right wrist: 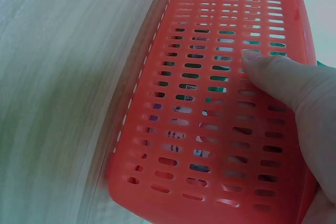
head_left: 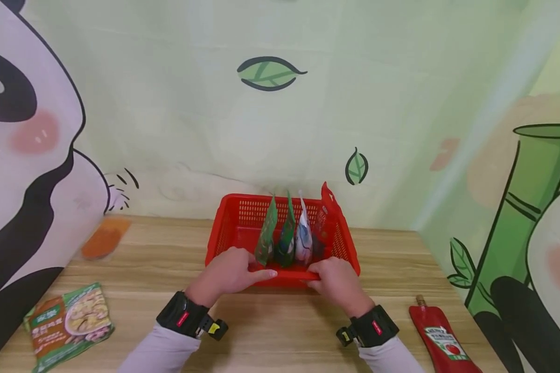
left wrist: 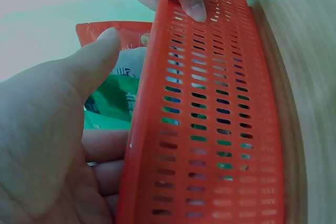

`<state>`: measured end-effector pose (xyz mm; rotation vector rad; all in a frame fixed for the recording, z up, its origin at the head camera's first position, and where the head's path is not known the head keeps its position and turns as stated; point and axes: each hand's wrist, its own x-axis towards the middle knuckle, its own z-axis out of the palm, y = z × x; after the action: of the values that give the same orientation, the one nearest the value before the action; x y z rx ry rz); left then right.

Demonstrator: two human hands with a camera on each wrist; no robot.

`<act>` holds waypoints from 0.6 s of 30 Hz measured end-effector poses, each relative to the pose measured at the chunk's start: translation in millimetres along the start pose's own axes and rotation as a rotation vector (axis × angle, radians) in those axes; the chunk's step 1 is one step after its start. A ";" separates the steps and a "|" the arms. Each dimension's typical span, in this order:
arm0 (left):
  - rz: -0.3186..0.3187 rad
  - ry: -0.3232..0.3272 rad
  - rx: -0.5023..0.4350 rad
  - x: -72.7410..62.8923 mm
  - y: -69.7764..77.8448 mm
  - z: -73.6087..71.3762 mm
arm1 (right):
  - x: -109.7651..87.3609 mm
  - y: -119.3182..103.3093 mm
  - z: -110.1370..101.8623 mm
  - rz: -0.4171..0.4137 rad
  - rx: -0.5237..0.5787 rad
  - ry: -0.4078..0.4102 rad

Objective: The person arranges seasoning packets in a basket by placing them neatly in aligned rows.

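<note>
A red perforated plastic basket sits on the wooden table near the wall. Several packages stand upright inside: a green bag, a darker green bag, a white bag and a red pouch at the right. My left hand holds the basket's front rim, fingers over it on the inner side and thumb raised in the left wrist view. Farther right, my right hand grips the same rim, its thumb pressed on the outer wall and fingers partly hidden inside.
At the front left lies a green and brown food packet. A red Heinz ketchup pouch with a spout lies at the front right. Behind the table hangs a printed cloth backdrop with pandas, leaves and bamboo.
</note>
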<state>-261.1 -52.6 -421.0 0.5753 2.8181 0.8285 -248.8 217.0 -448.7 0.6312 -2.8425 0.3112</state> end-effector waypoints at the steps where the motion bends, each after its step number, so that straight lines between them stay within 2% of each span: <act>1: 0.010 0.004 -0.001 -1.5 -1.2 0.3 | 0.0 -0.4 -0.7 0.001 -0.003 -0.001; 9: 0.050 0.050 0.016 -4.7 -10.6 6.8 | 0.1 -1.3 -0.4 0.010 -0.001 -0.017; 18: 0.136 0.161 0.205 -4.1 -18.2 17.7 | -0.2 -1.0 -0.1 0.014 -0.005 -0.010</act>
<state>-258.9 -59.6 -445.6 0.7694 3.0639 0.6368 -248.2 216.3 -448.5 0.6139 -2.8579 0.3040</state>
